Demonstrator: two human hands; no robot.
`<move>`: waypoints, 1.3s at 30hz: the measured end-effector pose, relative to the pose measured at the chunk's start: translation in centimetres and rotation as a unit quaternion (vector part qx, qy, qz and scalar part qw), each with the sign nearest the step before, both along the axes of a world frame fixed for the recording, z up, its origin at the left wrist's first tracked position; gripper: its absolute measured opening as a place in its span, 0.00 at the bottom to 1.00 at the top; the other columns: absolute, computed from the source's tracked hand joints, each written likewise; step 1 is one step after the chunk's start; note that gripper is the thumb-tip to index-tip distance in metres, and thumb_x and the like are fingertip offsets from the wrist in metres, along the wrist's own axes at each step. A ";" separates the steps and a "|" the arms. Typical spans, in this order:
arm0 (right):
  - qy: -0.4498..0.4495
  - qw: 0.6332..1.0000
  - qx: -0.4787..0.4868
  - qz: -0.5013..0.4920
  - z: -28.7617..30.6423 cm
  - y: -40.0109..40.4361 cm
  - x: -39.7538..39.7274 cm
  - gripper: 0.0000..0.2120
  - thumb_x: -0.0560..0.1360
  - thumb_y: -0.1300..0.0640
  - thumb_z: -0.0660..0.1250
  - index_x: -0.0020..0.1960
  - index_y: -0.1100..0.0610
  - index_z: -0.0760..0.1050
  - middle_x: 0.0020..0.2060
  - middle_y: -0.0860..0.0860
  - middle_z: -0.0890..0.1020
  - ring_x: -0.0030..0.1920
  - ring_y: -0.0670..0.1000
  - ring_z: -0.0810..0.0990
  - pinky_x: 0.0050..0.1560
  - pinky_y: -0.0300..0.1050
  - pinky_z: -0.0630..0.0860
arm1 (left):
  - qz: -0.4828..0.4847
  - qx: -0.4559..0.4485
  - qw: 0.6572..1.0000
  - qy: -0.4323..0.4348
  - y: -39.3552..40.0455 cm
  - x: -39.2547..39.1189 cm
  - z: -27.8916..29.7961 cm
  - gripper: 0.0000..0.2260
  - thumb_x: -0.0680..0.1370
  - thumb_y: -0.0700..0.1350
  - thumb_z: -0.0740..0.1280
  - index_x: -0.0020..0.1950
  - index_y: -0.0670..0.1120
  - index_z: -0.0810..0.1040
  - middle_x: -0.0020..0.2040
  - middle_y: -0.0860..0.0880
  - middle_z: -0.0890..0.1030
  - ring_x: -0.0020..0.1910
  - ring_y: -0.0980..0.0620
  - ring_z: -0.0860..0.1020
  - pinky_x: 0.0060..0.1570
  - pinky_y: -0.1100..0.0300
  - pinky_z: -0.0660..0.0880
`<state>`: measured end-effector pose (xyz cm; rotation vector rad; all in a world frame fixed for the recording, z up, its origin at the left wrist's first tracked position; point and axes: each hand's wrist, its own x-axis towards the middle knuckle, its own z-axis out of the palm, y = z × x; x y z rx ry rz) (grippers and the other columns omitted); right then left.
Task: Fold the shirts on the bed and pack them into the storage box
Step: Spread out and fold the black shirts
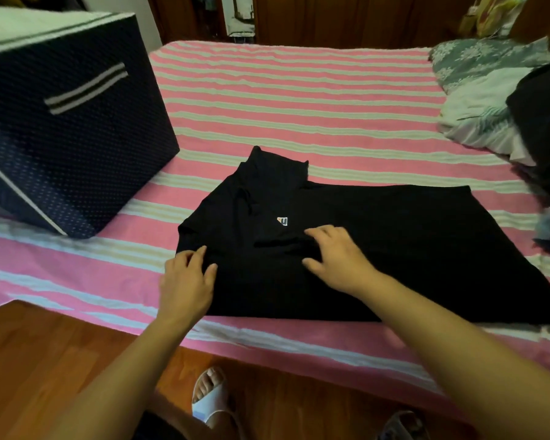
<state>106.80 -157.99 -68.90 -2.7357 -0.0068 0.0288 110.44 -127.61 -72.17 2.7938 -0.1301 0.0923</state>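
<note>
A black shirt [346, 249] is lying spread flat on the striped bed [299, 100], collar pointing away from the person and body trailing off to the right; taking this shirt as the landmark, the storage box [64, 128] is standing up and to its left on the same bed, close to the collar but not touching it, and a heap of further clothes [540, 122] is lying well apart to its upper right. The left hand [186, 281] is resting on the shirt's near left edge with fingers loosely bent on the cloth; whether they are pinching the edge cannot be told. The right hand [337, 252] is lying open on the chest just below the small logo patch [282, 221], fingers spread and pressing a folded-in sleeve flat. Judged from this pose, the main risk is that the thin, limp knit is sliding or bunching as the next fold is being made, so a crooked crease or a loosened sleeve is likely if either hand is lifting too early; the long right portion, hanging near the bed's edge, is liable to drag. The bedcover is looking like a soft, ribbed weave in pink and pale bands; the box is appearing as stiffened dotted fabric with a striped strap handle, squarish and upright.
</note>
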 end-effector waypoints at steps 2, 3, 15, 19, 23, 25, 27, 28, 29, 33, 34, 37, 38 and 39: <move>0.019 1.000 -0.005 0.021 -1.3 3.2 3.3 0.35 0.76 0.42 0.69 0.78 0.51 0.62 0.73 0.51 0.66 0.73 0.56 0.63 0.74 0.54 0.65 | -0.012 0.036 0.999 -0.017 0.4 0.5 -0.8 0.22 0.84 0.55 0.59 0.75 0.46 0.73 0.67 0.43 0.74 0.64 0.40 0.70 0.59 0.43 0.74; 0.011 0.999 -0.023 0.026 -1.8 4.1 4.7 0.32 0.77 0.42 0.68 0.77 0.51 0.64 0.72 0.51 0.68 0.72 0.56 0.65 0.72 0.54 0.67 | -0.025 0.057 0.998 -0.028 0.7 0.8 -1.0 0.22 0.84 0.55 0.58 0.73 0.45 0.75 0.65 0.43 0.75 0.62 0.39 0.72 0.56 0.44 0.75; 0.141 0.931 0.208 -0.266 -0.8 -0.1 13.3 0.32 0.76 0.34 0.66 0.70 0.54 0.72 0.65 0.53 0.77 0.64 0.56 0.77 0.64 0.54 0.74 | -0.041 0.080 0.995 0.047 -2.1 9.0 4.7 0.14 0.81 0.58 0.63 0.56 0.49 0.77 0.55 0.48 0.78 0.52 0.44 0.79 0.50 0.49 0.77; 0.191 0.926 0.191 -0.263 -0.9 -0.4 15.1 0.31 0.74 0.43 0.74 0.71 0.55 0.70 0.65 0.54 0.77 0.63 0.56 0.77 0.64 0.54 0.75 | -0.043 -0.018 0.990 0.131 -5.9 17.1 4.2 0.28 0.76 0.60 0.71 0.71 0.46 0.72 0.64 0.46 0.76 0.61 0.42 0.77 0.59 0.48 0.76; 0.251 0.886 0.264 -0.286 -0.6 -1.5 16.4 0.21 0.72 0.52 0.78 0.61 0.57 0.77 0.54 0.54 0.79 0.52 0.54 0.79 0.59 0.53 0.79 | 0.022 -0.150 0.959 0.240 -7.1 20.8 3.4 0.13 0.78 0.50 0.74 0.55 0.45 0.76 0.48 0.47 0.78 0.50 0.46 0.78 0.42 0.57 0.72; 0.272 0.871 0.292 -0.286 -0.2 -1.6 16.9 0.22 0.72 0.55 0.78 0.63 0.58 0.76 0.56 0.55 0.78 0.54 0.55 0.78 0.59 0.52 0.79 | 0.039 -0.240 0.926 0.287 -7.1 21.0 3.6 0.08 0.77 0.46 0.75 0.50 0.45 0.79 0.46 0.45 0.81 0.45 0.47 0.79 0.39 0.59 0.73; 0.281 0.860 0.334 -0.263 0.6 -1.4 16.6 0.24 0.73 0.57 0.76 0.67 0.55 0.74 0.60 0.54 0.78 0.57 0.53 0.77 0.59 0.49 0.77 | 0.038 -0.341 0.889 0.303 -6.5 20.4 4.6 0.07 0.76 0.43 0.75 0.45 0.47 0.78 0.45 0.43 0.83 0.45 0.45 0.81 0.41 0.58 0.76; 0.272 0.858 0.362 -0.242 1.2 -1.5 16.2 0.22 0.74 0.59 0.76 0.66 0.53 0.75 0.60 0.54 0.79 0.57 0.53 0.77 0.57 0.49 0.77 | 0.026 -0.394 0.868 0.299 -6.2 19.6 5.4 0.08 0.76 0.41 0.74 0.42 0.48 0.76 0.43 0.44 0.82 0.45 0.45 0.80 0.40 0.58 0.77; 0.247 0.862 0.389 -0.211 1.8 -1.8 15.5 0.18 0.74 0.60 0.75 0.62 0.53 0.78 0.58 0.54 0.82 0.56 0.53 0.80 0.56 0.50 0.77 | 0.006 -0.445 0.850 0.283 -5.8 18.5 6.3 0.10 0.77 0.39 0.73 0.41 0.48 0.74 0.42 0.44 0.81 0.44 0.45 0.80 0.39 0.59 0.77; 0.041 0.931 0.359 -0.052 3.8 -2.7 7.9 0.09 0.71 0.63 0.76 0.43 0.50 0.81 0.48 0.54 0.84 0.49 0.51 0.84 0.57 0.49 0.79 | -0.120 -0.521 0.833 0.142 -2.5 9.9 9.4 0.13 0.74 0.32 0.72 0.41 0.48 0.72 0.45 0.46 0.80 0.45 0.52 0.79 0.48 0.63 0.76; 0.001 0.947 0.322 -0.012 3.6 -2.8 5.5 0.12 0.70 0.64 0.77 0.41 0.47 0.79 0.50 0.54 0.83 0.51 0.49 0.82 0.60 0.46 0.75 | -0.158 -0.500 0.842 0.129 -1.4 7.2 9.4 0.13 0.72 0.33 0.73 0.41 0.47 0.71 0.48 0.47 0.81 0.49 0.54 0.80 0.53 0.63 0.76; -0.023 0.983 0.164 0.080 0.5 -3.2 -0.7 0.18 0.69 0.63 0.75 0.46 0.41 0.77 0.61 0.49 0.75 0.62 0.42 0.71 0.67 0.39 0.65 | -0.235 -0.252 0.927 0.143 1.3 1.4 6.9 0.07 0.69 0.45 0.72 0.44 0.52 0.77 0.65 0.53 0.76 0.67 0.55 0.73 0.67 0.63 0.67; -0.003 0.989 0.125 0.083 -0.8 -3.5 -2.3 0.20 0.70 0.65 0.74 0.49 0.41 0.78 0.65 0.47 0.72 0.67 0.43 0.66 0.69 0.41 0.63 | -0.236 -0.155 0.946 0.159 1.9 0.1 5.8 0.09 0.70 0.44 0.72 0.47 0.55 0.78 0.70 0.54 0.72 0.72 0.54 0.67 0.71 0.62 0.63; 0.005 0.992 0.098 0.080 -1.7 -3.9 -3.7 0.21 0.72 0.66 0.73 0.53 0.41 0.79 0.68 0.45 0.70 0.71 0.44 0.63 0.70 0.42 0.62 | -0.228 -0.078 0.958 0.156 2.3 -0.6 4.6 0.13 0.71 0.40 0.71 0.49 0.57 0.79 0.73 0.53 0.68 0.75 0.51 0.63 0.73 0.58 0.61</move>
